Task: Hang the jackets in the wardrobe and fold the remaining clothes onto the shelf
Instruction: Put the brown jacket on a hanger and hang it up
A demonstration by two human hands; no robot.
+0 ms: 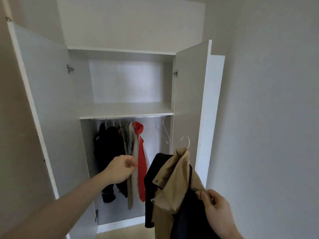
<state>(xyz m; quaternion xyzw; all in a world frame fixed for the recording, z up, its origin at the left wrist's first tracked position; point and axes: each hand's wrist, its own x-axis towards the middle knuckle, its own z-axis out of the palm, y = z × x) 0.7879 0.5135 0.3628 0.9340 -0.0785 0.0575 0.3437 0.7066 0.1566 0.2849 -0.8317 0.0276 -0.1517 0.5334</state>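
A tan jacket with dark navy lining (174, 183) hangs on a white hanger (186, 141) in front of the open wardrobe's right side. My right hand (216, 207) pinches its shoulder at the lower right. My left hand (120, 168) reaches into the wardrobe with fingers curled, touching the hanging clothes beside a red garment (141, 168). Several jackets hang on the rail (131, 117): a black one (107, 152), a beige one (133, 163) and the red one. The shelf (126, 110) above the rail holds nothing.
Both white wardrobe doors stand open, the left door (43, 94) and the right door (191, 94). An empty white hanger (165, 131) hangs at the rail's right end. A plain wall (267, 118) rises on the right; beige floor shows below.
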